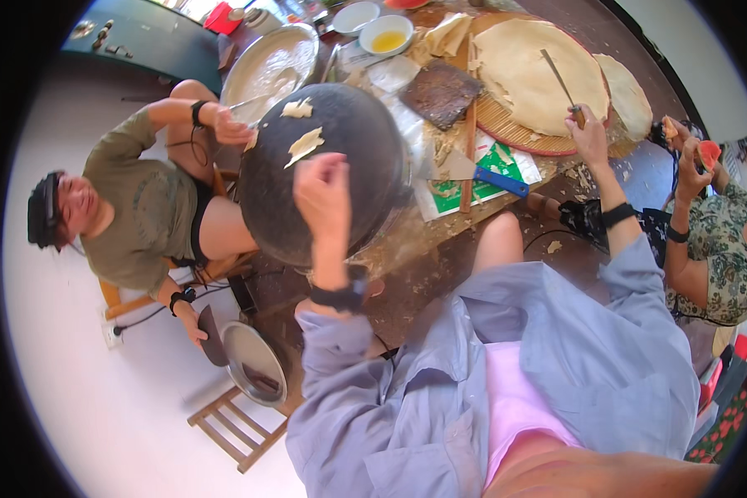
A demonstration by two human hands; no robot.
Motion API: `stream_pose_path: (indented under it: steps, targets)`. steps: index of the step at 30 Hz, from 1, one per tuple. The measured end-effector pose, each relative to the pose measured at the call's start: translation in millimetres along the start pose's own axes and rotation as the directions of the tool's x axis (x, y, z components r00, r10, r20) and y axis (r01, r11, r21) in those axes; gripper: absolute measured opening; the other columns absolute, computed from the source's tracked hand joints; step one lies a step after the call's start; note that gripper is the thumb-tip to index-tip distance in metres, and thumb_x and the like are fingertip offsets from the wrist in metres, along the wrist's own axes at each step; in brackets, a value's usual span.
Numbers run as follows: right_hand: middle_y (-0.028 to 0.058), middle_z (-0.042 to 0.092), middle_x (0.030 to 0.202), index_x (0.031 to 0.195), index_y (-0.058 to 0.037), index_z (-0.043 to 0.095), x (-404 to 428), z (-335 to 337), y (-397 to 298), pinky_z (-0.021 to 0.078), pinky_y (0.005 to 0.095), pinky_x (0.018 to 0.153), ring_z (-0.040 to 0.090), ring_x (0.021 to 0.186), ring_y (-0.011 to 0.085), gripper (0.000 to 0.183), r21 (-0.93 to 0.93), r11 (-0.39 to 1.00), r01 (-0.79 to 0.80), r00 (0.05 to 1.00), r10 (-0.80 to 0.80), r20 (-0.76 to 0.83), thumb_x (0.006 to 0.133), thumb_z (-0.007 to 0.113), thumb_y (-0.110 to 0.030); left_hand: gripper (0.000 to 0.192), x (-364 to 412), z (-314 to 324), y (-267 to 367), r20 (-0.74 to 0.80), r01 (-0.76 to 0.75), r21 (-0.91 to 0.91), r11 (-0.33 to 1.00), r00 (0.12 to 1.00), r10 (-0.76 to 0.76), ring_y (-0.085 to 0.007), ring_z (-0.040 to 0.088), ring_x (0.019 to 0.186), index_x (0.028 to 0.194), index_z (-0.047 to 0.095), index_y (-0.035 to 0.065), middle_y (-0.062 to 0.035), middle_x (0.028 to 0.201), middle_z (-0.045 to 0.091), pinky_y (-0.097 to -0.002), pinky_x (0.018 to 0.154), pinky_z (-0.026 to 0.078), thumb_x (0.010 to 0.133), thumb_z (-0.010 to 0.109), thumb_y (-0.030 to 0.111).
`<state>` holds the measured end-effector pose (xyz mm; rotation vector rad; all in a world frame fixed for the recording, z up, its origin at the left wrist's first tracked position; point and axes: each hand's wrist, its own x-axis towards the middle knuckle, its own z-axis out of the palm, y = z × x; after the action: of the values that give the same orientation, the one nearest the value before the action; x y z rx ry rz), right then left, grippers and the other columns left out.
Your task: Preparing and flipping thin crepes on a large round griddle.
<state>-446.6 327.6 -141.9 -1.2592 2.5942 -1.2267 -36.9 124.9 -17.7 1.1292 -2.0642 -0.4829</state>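
Observation:
My left hand (324,196), blurred, is over the near part of a round black griddle (355,131). Its fingers look bunched, and whether they hold anything is unclear. Just beyond the fingertips is a torn scrap of thin pancake (305,144). Another pale scrap (297,109) lies farther back on the griddle. My right hand (588,134) grips the wooden handle of a narrow metal spatula (558,78). Its blade reaches over a stack of large thin round pancakes (535,68) on a woven bamboo tray (516,134).
Between griddle and tray lie a dark greasy pad (441,93) and a blue-handled scraper (501,181). A batter basin (271,62) and a bowl of yellow liquid (389,37) stand behind. Left, a co-worker (149,174) reaches to the griddle; right, another person (709,249) holds watermelon.

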Motion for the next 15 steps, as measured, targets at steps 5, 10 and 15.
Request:
stream_pose_path:
  steps: [5,10,15]
  targets:
    - [0.0152,0.062,0.084,0.102,-0.0095,0.055,-31,20,-126,0.0455,0.037,0.065,0.06,0.076,0.0313,0.029,0.175,0.984,-0.028,0.978,-0.01,0.209,0.082,0.057,-0.031,0.018,59,-61,-97,0.055,0.104,0.397,0.912,0.989,-0.137,-0.0267,0.057,0.075,0.086,0.064,0.0085,-0.0092,0.077,0.057,-0.0376,0.067,0.045,0.07,0.067,0.017]
    - [0.012,0.062,0.094,0.104,-0.0143,0.054,-16,40,-219,0.0458,0.0373,0.071,0.059,0.085,0.0297,0.026,0.194,0.954,0.228,0.923,-0.275,0.268,0.084,0.054,-0.031,0.026,95,-50,-117,0.273,0.106,0.391,0.914,0.935,-0.225,-0.0273,0.058,0.084,0.093,0.065,0.013,-0.01,0.086,0.06,-0.0371,0.073,0.046,0.069,0.068,0.021]
    - [0.0096,0.063,0.09,0.102,-0.018,0.058,28,94,-316,0.0497,0.0397,0.07,0.062,0.086,0.027,0.02,-0.08,0.856,0.51,0.82,-0.456,0.346,0.084,0.051,-0.025,0.03,119,-29,-122,0.426,-0.082,0.428,0.9,0.896,-0.121,-0.0277,0.057,0.094,0.094,0.066,0.017,-0.0108,0.098,0.06,-0.0381,0.08,0.046,0.065,0.073,0.023]
